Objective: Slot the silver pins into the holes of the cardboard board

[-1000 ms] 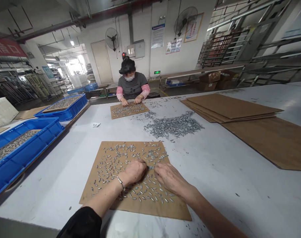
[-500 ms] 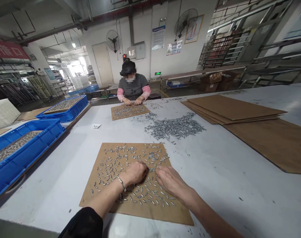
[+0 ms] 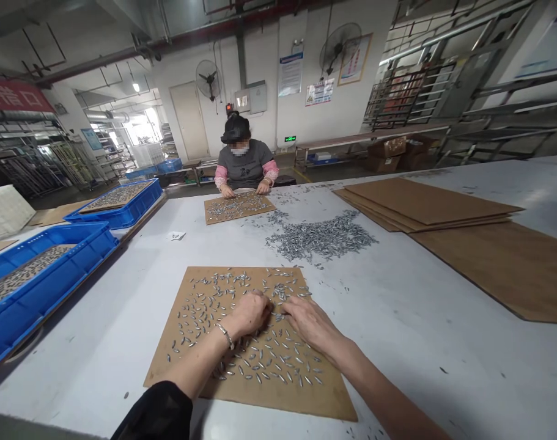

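Left hand (image 3: 250, 313) and right hand (image 3: 306, 318) work close together, low over a brown board (image 3: 278, 400) strewn with small grey pieces (image 3: 285, 359)!
Here on the near side, the left fingers curl in tight, tips hidden, while the right fingers bend more loosely, tips down among the pieces at the board's right half; whether either pinches one, I can't tell. The pieces lie scattered singly nearest us, bunching toward the far edge. Over left, a blue bin (image 3: 76, 269); beyond the board, slightly right, a dense grey pile (image 3: 321, 235) sits straight on the white surface (image 3: 397, 318), a stack of brown boards (image 3: 425, 201) to its right. At the far side, a co-worker (image 3: 246, 162) has both hands at another strewn board (image 3: 209, 218).
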`<state>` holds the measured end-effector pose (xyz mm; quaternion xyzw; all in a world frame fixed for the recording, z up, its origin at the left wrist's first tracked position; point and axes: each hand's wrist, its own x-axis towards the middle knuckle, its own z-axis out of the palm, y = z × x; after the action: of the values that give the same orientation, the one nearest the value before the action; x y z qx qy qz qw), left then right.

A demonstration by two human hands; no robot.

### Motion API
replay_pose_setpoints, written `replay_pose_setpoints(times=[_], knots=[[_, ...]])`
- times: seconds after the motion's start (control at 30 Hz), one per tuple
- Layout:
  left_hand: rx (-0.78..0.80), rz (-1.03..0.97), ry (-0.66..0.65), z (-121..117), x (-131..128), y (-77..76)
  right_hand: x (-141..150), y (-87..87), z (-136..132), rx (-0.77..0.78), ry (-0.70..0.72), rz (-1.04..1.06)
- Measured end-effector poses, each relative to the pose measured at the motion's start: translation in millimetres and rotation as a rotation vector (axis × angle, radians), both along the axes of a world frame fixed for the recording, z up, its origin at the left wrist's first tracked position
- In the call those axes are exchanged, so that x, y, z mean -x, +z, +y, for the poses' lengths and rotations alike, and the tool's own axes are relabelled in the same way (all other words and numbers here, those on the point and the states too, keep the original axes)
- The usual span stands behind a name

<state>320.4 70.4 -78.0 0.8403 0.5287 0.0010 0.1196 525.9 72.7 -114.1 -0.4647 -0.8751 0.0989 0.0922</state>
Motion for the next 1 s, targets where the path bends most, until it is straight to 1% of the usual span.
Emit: replay_pose_setpoints(times=[0.07,0.13,0.27,0.4,0.5,0.63,0.73,0.83,0.93,1.0], knots=[[0.001,0.000,-0.006,0.9,-5.0,-2.0,4.1,0.5,2.9,0.004,0.007,-0.055],[0.005,0.007,-0.012,0.5,-10.8,-4.4,4.4,3.3,3.4,-0.002,-0.020,-0.093],[0.009,0.029,-0.023,-0.6,-20.9,-6.1,-5.1,10.2,-0.6,-0.006,-0.088,-0.071],[0.015,0.070,-0.021,1.4,-28.3,-4.0,-13.2,10.7,-6.0,0.027,-0.105,-0.058],[0.029,0.124,-0.022,5.0,-35.1,-3.6,-12.3,9.6,-7.6,0.052,-0.107,-0.056],[0.039,0.183,-0.033,8.6,-42.2,-3.7,-3.7,11.7,-4.0,0.113,-0.100,-0.052],[0.025,0.179,-0.047,8.5,-37.9,0.1,3.3,13.1,1.4,0.166,-0.098,-0.031],[0.006,0.166,-0.044,7.3,-24.5,7.4,6.6,13.0,5.8,0.193,-0.108,-0.040],[0.014,0.171,-0.056,5.8,-10.6,13.3,5.0,12.3,6.4,0.145,-0.090,-0.035],[0.034,0.185,-0.077,4.7,-5.5,13.9,2.3,10.7,4.4,0.097,-0.073,-0.018]])
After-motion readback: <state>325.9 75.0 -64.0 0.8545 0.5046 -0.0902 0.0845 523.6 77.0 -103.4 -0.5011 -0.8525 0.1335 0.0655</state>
